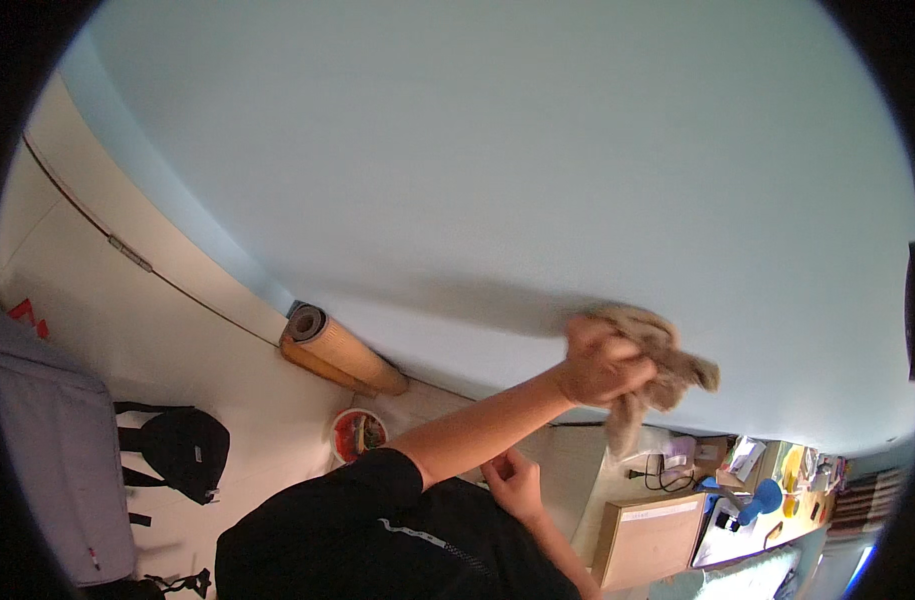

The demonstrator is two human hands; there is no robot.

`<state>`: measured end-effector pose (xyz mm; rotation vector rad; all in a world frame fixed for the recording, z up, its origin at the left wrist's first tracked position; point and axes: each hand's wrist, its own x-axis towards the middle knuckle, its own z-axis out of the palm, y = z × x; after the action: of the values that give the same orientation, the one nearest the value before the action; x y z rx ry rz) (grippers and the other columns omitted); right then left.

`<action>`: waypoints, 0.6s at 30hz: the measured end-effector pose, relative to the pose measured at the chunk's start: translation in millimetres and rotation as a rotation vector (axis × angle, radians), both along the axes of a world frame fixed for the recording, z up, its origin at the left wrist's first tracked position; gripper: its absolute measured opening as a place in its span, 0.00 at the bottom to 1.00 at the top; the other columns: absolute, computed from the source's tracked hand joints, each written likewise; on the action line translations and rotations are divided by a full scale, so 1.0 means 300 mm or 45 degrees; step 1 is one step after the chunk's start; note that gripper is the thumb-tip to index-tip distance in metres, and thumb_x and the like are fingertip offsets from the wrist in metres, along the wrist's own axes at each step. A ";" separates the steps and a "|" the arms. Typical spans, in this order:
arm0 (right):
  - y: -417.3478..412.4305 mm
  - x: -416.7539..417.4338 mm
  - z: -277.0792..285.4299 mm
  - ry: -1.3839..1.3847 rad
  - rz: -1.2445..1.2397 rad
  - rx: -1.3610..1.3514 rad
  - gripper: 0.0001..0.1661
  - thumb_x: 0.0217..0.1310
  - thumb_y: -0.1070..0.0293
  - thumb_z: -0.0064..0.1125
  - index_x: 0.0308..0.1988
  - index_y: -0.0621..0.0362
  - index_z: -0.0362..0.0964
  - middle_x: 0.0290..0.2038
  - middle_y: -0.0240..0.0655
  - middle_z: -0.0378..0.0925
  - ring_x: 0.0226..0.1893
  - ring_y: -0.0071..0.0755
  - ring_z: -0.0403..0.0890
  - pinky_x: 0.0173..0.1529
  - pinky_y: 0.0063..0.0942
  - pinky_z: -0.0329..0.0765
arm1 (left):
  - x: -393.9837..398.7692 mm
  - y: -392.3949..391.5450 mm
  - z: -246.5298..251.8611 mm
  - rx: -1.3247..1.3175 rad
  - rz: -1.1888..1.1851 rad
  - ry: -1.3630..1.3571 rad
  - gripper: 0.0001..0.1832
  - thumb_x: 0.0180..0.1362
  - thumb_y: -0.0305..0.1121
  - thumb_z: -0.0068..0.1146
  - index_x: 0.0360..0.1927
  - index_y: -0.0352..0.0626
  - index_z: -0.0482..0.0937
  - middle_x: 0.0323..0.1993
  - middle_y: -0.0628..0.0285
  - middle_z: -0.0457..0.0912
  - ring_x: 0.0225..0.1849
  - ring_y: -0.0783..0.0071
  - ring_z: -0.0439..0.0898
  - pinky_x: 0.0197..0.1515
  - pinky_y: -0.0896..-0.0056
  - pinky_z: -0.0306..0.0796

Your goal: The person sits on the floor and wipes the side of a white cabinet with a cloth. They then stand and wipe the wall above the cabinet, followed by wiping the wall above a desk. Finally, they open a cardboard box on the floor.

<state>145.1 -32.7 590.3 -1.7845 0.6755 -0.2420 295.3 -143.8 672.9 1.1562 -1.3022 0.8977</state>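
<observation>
My left hand (607, 364) grips a crumpled brown cloth (660, 360) against a pale blue wall (502, 187). Folds of the cloth stick out past the fingers, and one end hangs below them; hand and cloth are slightly blurred. The left forearm reaches across to the right from a black short sleeve. Lower down, close to the black shirt, is my right hand (516, 484), with its fingers loosely curled. Part of its inner side is hidden, and whether it holds anything small is unclear.
A rolled mat (352, 352) leans by the wall's corner, near a round container (358, 435) of small items. Bags, including a black one (187, 454), are at left beside a hinged door panel (224, 345). At right are a cardboard box (648, 540), a black cable (663, 480) and a cluttered desk (750, 544).
</observation>
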 end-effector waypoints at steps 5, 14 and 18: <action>0.001 0.014 -0.009 0.003 0.004 0.042 0.07 0.58 0.71 0.63 0.37 0.63 0.77 0.24 0.33 0.81 0.22 0.18 0.77 0.29 0.22 0.75 | -0.026 -0.036 -0.028 -0.019 0.045 -0.175 0.17 0.43 0.51 0.67 0.38 0.68 0.77 0.37 0.77 0.69 0.48 0.68 0.65 0.50 0.57 0.55; 0.048 0.154 -0.010 0.020 0.312 0.016 0.07 0.59 0.70 0.63 0.36 0.62 0.76 0.20 0.28 0.75 0.21 0.15 0.72 0.27 0.21 0.72 | 0.449 0.366 -0.036 -0.392 0.426 0.149 0.20 0.51 0.44 0.67 0.40 0.51 0.68 0.43 0.63 0.69 0.50 0.64 0.68 0.53 0.54 0.63; 0.078 0.204 -0.012 -0.018 0.431 -0.028 0.07 0.58 0.70 0.63 0.35 0.61 0.76 0.19 0.29 0.75 0.20 0.16 0.73 0.27 0.21 0.72 | 0.737 0.621 -0.135 -0.597 0.589 0.551 0.24 0.55 0.35 0.64 0.50 0.45 0.63 0.47 0.62 0.69 0.51 0.68 0.68 0.58 0.58 0.63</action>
<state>206.1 -9.4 586.6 -1.8830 0.3528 -0.0323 516.4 42.4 632.5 1.2002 -0.4410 1.1317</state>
